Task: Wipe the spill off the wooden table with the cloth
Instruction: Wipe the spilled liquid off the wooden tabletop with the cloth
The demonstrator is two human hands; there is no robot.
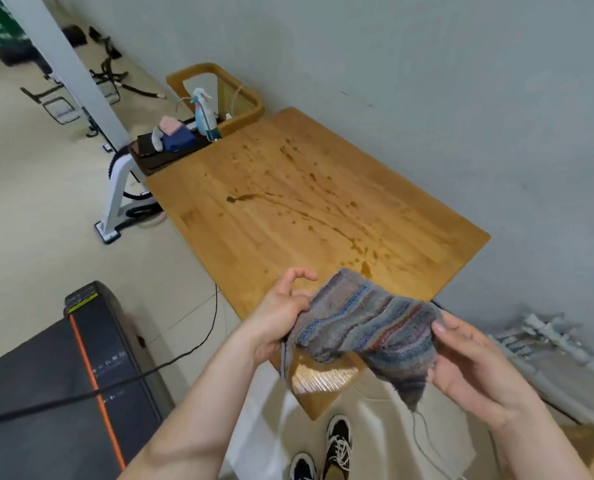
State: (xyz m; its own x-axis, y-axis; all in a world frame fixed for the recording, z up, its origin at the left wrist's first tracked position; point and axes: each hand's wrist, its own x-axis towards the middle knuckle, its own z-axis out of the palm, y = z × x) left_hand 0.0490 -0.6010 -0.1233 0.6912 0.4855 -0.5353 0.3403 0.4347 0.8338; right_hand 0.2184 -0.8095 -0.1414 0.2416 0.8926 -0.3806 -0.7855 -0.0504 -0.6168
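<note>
A striped blue-grey cloth [364, 323] hangs between my two hands above the near end of the wooden table [219, 237]. My left hand [281, 313] grips its left edge with thumb and fingers. My right hand [472, 368] holds its right side, the thumb pressed on top. Brown spill [306, 202], a small puddle with streaks and droplets, runs across the tabletop from the middle toward the near right. The cloth is in the air, apart from the spill.
A spray bottle [203, 114] and small items stand on a dark stand [164, 150] at the table's far left. A wooden bin [254, 109] sits behind it. A black treadmill [56, 375] with a cable lies on my left. The grey wall [461, 81] borders the table's right side.
</note>
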